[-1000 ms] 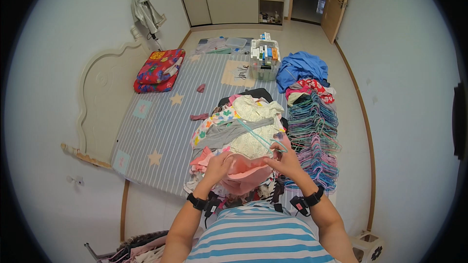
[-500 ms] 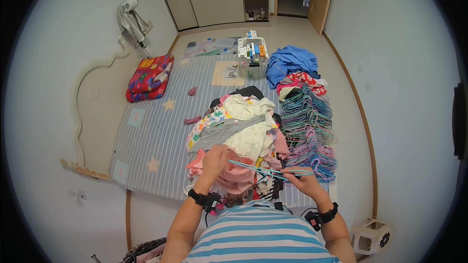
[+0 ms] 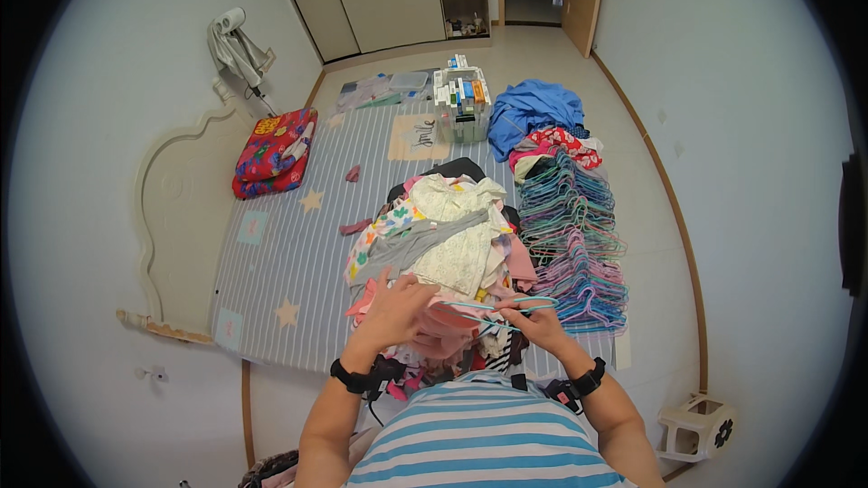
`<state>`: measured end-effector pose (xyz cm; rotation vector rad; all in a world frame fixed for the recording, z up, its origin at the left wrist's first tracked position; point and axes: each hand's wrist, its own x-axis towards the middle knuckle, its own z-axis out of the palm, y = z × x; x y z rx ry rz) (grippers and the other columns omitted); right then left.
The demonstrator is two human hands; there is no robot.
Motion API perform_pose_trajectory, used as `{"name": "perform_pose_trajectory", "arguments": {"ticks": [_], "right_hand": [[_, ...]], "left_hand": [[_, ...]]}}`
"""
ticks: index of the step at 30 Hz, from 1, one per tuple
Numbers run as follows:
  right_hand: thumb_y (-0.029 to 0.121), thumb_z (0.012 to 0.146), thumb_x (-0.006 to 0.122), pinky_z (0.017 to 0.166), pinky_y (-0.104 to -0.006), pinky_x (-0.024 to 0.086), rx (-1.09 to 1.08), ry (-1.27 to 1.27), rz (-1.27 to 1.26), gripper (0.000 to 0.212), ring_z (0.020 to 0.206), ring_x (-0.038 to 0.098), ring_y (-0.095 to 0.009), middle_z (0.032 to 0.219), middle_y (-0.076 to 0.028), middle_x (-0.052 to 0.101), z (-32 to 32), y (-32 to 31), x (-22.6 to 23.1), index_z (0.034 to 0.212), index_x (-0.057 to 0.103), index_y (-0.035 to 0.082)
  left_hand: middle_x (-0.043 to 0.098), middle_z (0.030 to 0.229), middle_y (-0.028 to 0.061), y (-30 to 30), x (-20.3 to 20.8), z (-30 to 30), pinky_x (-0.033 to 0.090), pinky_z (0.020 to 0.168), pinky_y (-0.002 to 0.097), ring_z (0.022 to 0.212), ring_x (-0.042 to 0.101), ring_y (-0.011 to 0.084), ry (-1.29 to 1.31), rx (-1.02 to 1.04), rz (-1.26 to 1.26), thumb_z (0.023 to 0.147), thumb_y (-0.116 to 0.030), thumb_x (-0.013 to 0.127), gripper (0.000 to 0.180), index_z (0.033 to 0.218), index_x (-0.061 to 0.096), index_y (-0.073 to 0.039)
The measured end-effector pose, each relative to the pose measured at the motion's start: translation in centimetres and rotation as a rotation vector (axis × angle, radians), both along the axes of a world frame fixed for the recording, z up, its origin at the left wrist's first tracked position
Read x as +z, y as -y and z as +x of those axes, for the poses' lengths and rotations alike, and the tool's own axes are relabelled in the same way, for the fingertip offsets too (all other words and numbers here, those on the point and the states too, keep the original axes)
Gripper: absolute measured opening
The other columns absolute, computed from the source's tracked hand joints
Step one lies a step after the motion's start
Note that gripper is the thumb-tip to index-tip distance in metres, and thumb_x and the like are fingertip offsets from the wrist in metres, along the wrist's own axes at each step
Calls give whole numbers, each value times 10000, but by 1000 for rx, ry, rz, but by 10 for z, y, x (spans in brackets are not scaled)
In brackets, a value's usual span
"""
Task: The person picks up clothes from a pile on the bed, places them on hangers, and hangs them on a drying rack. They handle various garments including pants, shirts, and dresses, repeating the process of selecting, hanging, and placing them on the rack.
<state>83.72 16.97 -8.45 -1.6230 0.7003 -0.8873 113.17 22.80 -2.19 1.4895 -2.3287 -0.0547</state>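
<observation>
My right hand [image 3: 535, 320] grips a light blue clothes hanger [image 3: 541, 301] over the near end of the clothes heap. The hanger's far end reaches left to a pink garment [image 3: 441, 333], and part of it is hidden against the cloth. My left hand [image 3: 395, 309] rests at the left of that garment with its fingers spread and nothing plainly gripped. Behind both hands lies the heap, topped by a cream patterned top [image 3: 457, 226] and a grey garment [image 3: 398, 248]. White cloth with coloured prints pokes out on its left side.
Many hangers [image 3: 574, 244] lie in a long row right of the heap, with blue cloth [image 3: 538, 113] beyond. A clear plastic box [image 3: 461, 117] stands at the bed's far side. A folded red blanket [image 3: 276, 149] sits by the headboard [image 3: 181, 190]. A stool [image 3: 696, 429] is at lower right.
My left hand's fingers have opened out from a closed grip at the garment. My right hand has moved slightly left with the hanger. The view has tilted a little.
</observation>
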Motion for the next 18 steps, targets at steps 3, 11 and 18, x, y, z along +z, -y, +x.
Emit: {"name": "perform_pose_trajectory", "arguments": {"ticks": [3,11,18], "right_hand": [[93,946,674,694,-270,486,25,-56,-35,180,787,609,-110,868,-49,696,-2,2,-3,1065,729,-30],[105,938,675,636,-287,488,50,-45,-125,158,731,630,-140,842,-78,695,15,10,8,1053,710,2],[219,908,698,598,-358,514,107,-222,-398,271,678,690,-285,857,-134,717,51,4,10,1131,661,70]], "left_hand": [[688,877,30,1,-11,13,391,991,461,977,638,242,9,-14,107,792,-98,689,263,1053,684,-128],[664,794,105,4,-17,-3,505,652,389,766,660,291,-189,-2,116,789,-53,681,157,943,692,-77],[636,826,149,-1,-38,-32,504,676,422,792,651,345,-385,-141,244,787,-34,676,243,1027,645,-55]]}}
